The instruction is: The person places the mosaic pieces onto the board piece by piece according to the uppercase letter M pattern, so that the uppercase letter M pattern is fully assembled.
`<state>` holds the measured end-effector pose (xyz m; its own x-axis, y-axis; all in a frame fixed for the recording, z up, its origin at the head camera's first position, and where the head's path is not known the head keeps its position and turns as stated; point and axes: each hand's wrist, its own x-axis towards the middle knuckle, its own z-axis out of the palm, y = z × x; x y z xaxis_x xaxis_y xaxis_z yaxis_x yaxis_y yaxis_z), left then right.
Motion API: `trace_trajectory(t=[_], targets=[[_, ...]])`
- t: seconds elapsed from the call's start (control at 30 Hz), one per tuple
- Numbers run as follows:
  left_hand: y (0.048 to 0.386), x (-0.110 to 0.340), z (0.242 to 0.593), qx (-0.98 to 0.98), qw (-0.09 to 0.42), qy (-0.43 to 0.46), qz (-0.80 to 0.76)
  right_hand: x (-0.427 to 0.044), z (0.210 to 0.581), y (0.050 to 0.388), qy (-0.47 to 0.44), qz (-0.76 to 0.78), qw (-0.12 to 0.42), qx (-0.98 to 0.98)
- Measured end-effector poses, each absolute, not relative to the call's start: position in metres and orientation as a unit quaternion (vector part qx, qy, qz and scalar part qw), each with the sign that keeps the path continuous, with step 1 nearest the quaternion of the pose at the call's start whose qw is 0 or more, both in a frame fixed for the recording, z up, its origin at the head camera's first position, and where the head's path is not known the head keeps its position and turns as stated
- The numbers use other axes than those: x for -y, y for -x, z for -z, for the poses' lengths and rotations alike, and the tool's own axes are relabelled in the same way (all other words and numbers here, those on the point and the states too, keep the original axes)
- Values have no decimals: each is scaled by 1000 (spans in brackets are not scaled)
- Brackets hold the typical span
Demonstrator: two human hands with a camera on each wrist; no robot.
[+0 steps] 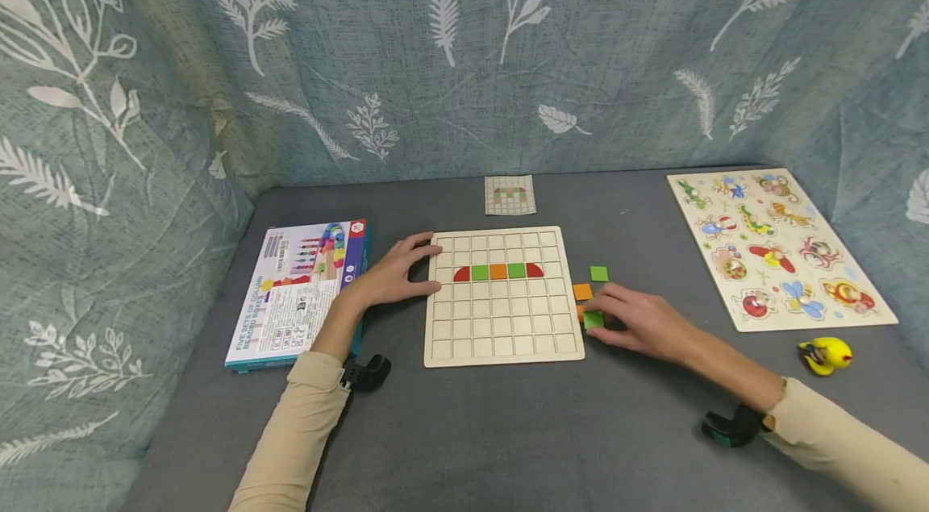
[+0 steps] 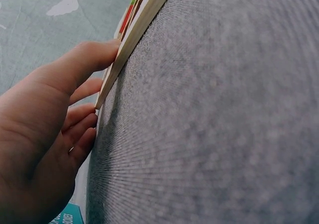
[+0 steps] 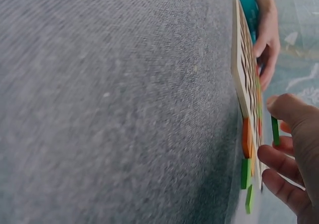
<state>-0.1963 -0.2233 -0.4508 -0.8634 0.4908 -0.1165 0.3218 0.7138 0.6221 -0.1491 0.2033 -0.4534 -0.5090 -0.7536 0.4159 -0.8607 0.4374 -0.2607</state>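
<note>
Right hand (image 1: 642, 322) pinches a green tile (image 3: 275, 129) at the gridded board's (image 1: 503, 326) 3 o'clock side

Thumb and fingertips grip the tile between them; in the right wrist view it stands apart from the loose pieces. The left hand (image 1: 395, 274) is at the board's 9 o'clock, thumb and fingers spread and touching that edge.

Toward 12 o'clock from the board's centre, 5 pieces (image 1: 497, 272) sit side by side in 1 row: red, green, orange, green, red, the 2 red ends each rounded on 1 side.

Off the board toward 3 o'clock lies an orange square (image 1: 583, 292), with a second orange piece (image 1: 580, 314) near it, partly hidden. Another green square (image 1: 598, 274) lies between 1 and 2 o'clock from the orange square.

Beyond the board at 12 o'clock is a small printed card (image 1: 510, 196). At 9 o'clock, past the left hand, lies a bead-set box (image 1: 297, 294); between 2 and 3 o'clock, a picture puzzle (image 1: 791, 286); between 3 and 4, a yellow toy (image 1: 826, 355).
</note>
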Motion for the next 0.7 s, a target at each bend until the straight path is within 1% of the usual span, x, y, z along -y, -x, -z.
trace_trajectory(t=[0.33,0.7], targets=[[196,223,450,-916,135,-225,-305,-190,455,153,-502,-224,152,822],[195,224,451,-915,132,-227,-306,-177,456,157,-507,-229,150,817]])
